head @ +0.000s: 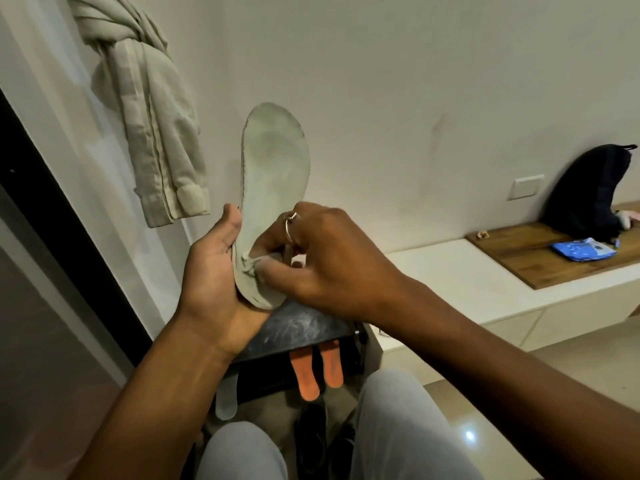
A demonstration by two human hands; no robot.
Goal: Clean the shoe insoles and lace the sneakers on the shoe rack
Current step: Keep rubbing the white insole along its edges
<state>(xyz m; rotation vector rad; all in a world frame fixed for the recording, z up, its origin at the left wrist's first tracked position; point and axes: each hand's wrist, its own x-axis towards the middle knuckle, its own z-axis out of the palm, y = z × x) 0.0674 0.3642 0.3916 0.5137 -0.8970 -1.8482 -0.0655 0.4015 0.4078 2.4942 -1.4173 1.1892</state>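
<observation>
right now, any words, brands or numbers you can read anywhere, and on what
No text can be read anywhere.
Blue packet on the wooden bench top: pale print, too blurred to read.
Pale insole held by the left hand and right hand: no marking shows.
Orange insoles: none visible.

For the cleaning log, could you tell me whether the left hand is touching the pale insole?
Touching. The head view shows the left hand cupping the pale insole at its lower edge, thumb against its side.
</observation>
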